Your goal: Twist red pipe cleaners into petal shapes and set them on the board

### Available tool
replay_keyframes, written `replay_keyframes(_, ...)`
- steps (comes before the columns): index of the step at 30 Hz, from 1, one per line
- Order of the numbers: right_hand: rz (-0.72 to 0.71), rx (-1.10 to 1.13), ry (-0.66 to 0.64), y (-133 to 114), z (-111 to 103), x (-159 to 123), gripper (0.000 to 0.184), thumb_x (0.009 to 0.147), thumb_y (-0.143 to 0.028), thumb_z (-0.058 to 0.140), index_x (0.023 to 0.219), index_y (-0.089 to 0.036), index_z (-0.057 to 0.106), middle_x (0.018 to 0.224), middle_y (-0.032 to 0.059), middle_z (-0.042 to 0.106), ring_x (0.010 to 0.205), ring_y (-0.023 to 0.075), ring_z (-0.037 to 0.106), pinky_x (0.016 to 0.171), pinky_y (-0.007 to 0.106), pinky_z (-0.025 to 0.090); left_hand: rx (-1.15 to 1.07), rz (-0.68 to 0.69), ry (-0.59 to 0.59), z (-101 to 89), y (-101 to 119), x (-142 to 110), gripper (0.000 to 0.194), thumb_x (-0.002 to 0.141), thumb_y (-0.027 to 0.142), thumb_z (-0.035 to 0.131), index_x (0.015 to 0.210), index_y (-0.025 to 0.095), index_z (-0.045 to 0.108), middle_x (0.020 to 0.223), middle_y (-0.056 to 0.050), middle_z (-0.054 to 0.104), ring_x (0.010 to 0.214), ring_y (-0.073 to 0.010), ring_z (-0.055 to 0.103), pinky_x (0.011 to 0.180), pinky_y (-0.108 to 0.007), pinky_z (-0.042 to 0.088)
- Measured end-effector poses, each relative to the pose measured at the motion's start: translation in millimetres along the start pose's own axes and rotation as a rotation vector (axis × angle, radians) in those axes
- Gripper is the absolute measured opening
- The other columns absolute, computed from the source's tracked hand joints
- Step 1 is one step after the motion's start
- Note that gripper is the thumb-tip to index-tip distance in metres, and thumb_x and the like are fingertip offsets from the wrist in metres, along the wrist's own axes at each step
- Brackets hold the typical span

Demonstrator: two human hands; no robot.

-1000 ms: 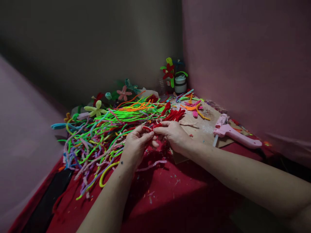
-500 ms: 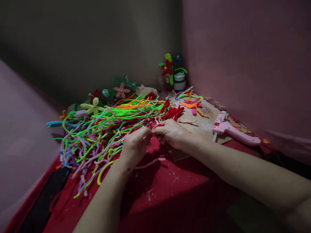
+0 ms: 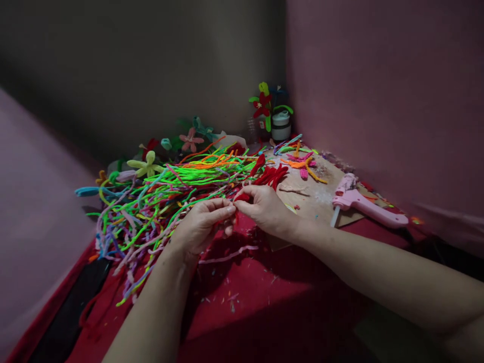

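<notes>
Between my two hands is a red pipe cleaner, bent so that a red loop shows above the fingers and a bit hangs below. My right hand pinches it between thumb and forefinger. The fingertips of my left hand press together on its other side, meeting the right fingertips. Just beyond the hands lies a bunch of red pipe-cleaner petals. Left of them spreads a large heap of coloured pipe cleaners, mostly green. A pale pink pipe cleaner lies on the red cloth below the hands.
A pink glue gun rests on a cardboard sheet to the right. Orange and pink pipe-cleaner pieces lie on the cardboard. Finished flowers and a white lidded container stand at the back. Small scraps litter the red cloth.
My left hand has turned so its thumb and fingers show, and its fist has loosened into a fingertip pinch. More of the red pipe cleaner is visible at the right fingertips.
</notes>
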State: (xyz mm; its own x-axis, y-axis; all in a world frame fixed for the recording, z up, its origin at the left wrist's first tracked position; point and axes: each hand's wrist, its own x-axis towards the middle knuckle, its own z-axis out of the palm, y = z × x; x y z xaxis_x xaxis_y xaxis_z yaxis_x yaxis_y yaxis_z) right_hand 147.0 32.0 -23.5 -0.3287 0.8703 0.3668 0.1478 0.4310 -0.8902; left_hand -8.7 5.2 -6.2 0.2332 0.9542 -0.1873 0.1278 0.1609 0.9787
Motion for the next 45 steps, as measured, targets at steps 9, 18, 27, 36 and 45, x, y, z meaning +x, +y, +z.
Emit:
replay_keyframes(9, 0.326, 0.352, 0.005, 4, 4, 2, 0.016, 0.068, -0.014, 0.053, 0.052, -0.014, 0.048, 0.045, -0.0050, 0.043, 0.042, 0.0062, 0.037, 0.045, 0.021, 0.028, 1.470, 0.771, 0.543, 15.5, -12, -1, 0.017, 0.081, 0.020, 0.046, 0.068, 0.018, 0.057, 0.066, -0.004, 0.057, 0.063, -0.0148, 0.052, 0.062, -0.028, 0.037)
replay_keyframes(18, 0.307, 0.294, 0.034, 4, -2, 4, 0.010, 0.064, -0.015, 0.054, 0.054, -0.013, 0.054, 0.044, -0.0051, 0.044, 0.042, 0.0057, 0.037, 0.044, 0.020, 0.027, 0.888, 0.538, 0.376, 14.1, -22, 11, 0.018, 0.081, 0.026, 0.047, 0.098, 0.018, 0.048, 0.089, -0.004, 0.063, 0.076, -0.0149, 0.060, 0.070, -0.027, 0.046)
replay_keyframes(27, 0.047, -0.127, 0.137, -1, -1, 1, 0.013, 0.072, -0.011, 0.051, 0.059, -0.012, 0.056, 0.057, -0.0014, 0.052, 0.055, 0.0076, 0.042, 0.056, 0.021, 0.032, 0.708, 0.253, 0.154, 4.7, -1, 3, 0.025, 0.080, 0.037, 0.051, 0.068, 0.016, 0.057, 0.055, 0.004, 0.050, 0.054, -0.0096, 0.045, 0.055, -0.022, 0.036)
replay_keyframes(36, -0.025, -0.257, 0.053, 3, 2, 0, 0.012, 0.078, -0.014, 0.056, 0.072, -0.011, 0.066, 0.069, 0.0046, 0.064, 0.067, 0.0118, 0.055, 0.067, 0.024, 0.039, 0.512, 0.125, 0.097, 10.1, 0, -1, 0.031, 0.081, 0.038, 0.051, 0.059, 0.016, 0.050, 0.049, 0.005, 0.045, 0.047, -0.0073, 0.042, 0.050, -0.021, 0.033)
replay_keyframes(45, -0.278, -0.476, 0.092, 8, 8, -7, 0.018, 0.086, -0.021, 0.048, 0.079, -0.011, 0.061, 0.079, 0.0072, 0.062, 0.075, 0.0149, 0.055, 0.067, 0.026, 0.038, 0.157, -0.050, -0.006, -0.2, -2, -2, 0.018, 0.077, 0.033, 0.060, 0.077, 0.016, 0.057, 0.053, 0.003, 0.057, 0.039, -0.0070, 0.046, 0.041, -0.019, 0.032)
